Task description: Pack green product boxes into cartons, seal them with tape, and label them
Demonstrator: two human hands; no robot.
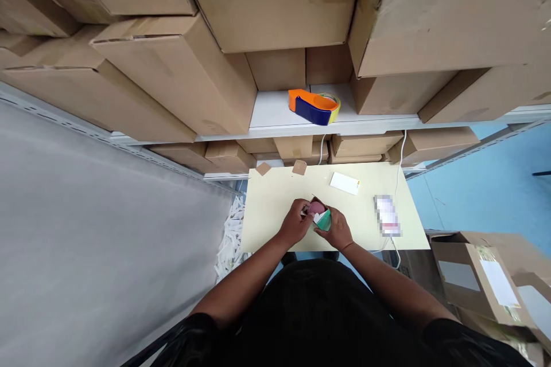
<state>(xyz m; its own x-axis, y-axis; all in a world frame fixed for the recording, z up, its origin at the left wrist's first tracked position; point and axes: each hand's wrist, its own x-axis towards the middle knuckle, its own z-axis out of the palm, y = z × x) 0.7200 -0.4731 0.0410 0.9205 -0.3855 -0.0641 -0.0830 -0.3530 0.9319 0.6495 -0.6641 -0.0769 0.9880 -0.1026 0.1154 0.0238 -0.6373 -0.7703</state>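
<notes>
Holding the box [323, 220] by its right side, the right hand [338, 229] has its fingers and thumb wrapped round the green wall. The left hand [297, 221] is curled at the box's left edge, its fingertips close by the open mouth; whether they pinch the box, the packing or the pink item [317, 207] inside, I cannot tell. The box is over the middle of the tabletop [267, 206], tilted, between the two hands; whether its base touches the surface is hidden.

By its look, the box is thin card: light, fairly stiff along the folded edges, but likely to buckle if a flat wall is squeezed hard. A firm grip low on opposite walls, near the corners, should suit it best and keep the mouth free. The pink item is rounded and looks smooth, so it may slip under a narrow pinch; whether it is soft or hard does not show. Fingers set on both its sides would be safer than a tip on top.

On the far side lies a white pack [344, 183], well apart from the hands; two card scraps [299, 167] lie near the far left edge.
</notes>
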